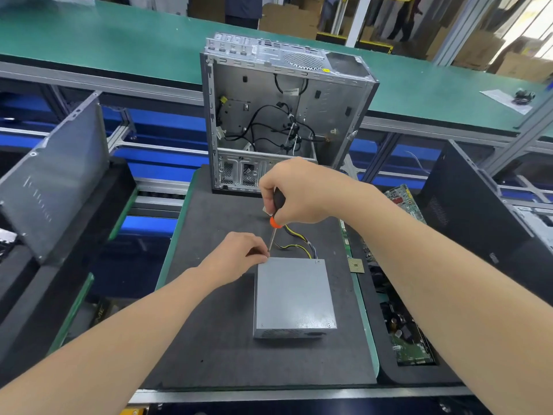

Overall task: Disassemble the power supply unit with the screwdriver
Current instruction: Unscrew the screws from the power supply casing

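At far-left corner of power supply unit: my right hand grasps screwdriver handle, near upright for turning; my left hand pinches its tip, likely keeping it seated

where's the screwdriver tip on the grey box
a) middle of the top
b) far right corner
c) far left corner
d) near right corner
c: the screwdriver, gripped by the right hand, slants down to the far left corner of the grey box, where the left hand pinches at its tip.
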`<state>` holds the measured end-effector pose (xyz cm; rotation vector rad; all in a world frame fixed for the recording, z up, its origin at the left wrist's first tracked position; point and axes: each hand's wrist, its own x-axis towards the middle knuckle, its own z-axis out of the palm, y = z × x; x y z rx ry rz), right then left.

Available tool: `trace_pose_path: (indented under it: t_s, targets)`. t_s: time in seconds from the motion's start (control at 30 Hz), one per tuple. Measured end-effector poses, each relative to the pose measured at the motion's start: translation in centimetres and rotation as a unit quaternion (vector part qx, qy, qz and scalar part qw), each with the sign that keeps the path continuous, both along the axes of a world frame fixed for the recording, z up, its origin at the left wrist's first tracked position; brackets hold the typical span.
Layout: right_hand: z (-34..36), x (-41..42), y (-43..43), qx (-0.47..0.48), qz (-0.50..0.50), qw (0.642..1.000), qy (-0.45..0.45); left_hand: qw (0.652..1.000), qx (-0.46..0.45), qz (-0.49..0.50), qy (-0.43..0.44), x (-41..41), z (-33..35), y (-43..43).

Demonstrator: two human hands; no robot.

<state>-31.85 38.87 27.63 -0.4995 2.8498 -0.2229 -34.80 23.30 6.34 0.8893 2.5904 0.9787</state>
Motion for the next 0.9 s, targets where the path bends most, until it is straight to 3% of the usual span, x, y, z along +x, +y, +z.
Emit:
trace_pose_path:
  t_s: [0.43,0.67,0.9]
  targets:
    - [0.3,0.1,1.0,0.006,-0.015,1.0,0.007,0.992,-0.118,-0.045,0.02,0.3,-0.2,0.5]
    - [-1.2,-0.2,0.5,-0.013,-0.031,0.999,-0.011,0.998,0.033,0.03,-0.048,-0.1,-0.3,-0.8]
    - [-2.7,-0.4,-0.1,-0.021,-0.041,0.999,-0.019,0.995,0.046,0.045,-0.073,0.1,-0.7,-1.2]
